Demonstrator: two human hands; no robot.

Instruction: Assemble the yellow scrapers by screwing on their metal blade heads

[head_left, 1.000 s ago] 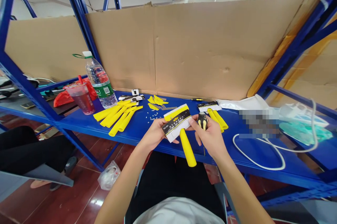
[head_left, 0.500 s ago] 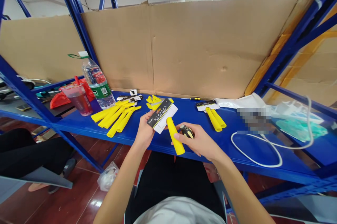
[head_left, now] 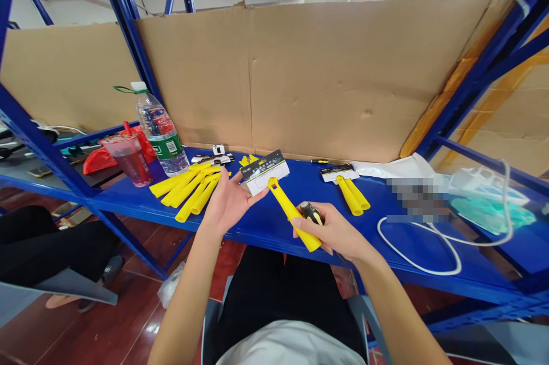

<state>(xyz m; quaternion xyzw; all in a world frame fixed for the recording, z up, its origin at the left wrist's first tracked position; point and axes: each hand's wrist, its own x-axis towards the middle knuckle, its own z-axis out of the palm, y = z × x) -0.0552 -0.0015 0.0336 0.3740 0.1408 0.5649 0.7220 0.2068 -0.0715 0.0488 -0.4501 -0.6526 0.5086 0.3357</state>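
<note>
Here, the left hand is spread wide, its fingers at the lower edge of the card on a yellow scraper; whether they touch, I can't tell. The right hand is closed around the scraper's handle, with a black-and-cream tool handle in the same grip. The scraper slants above the front edge of the bench, and a thin screwdriver lies along the back edge.
</note>
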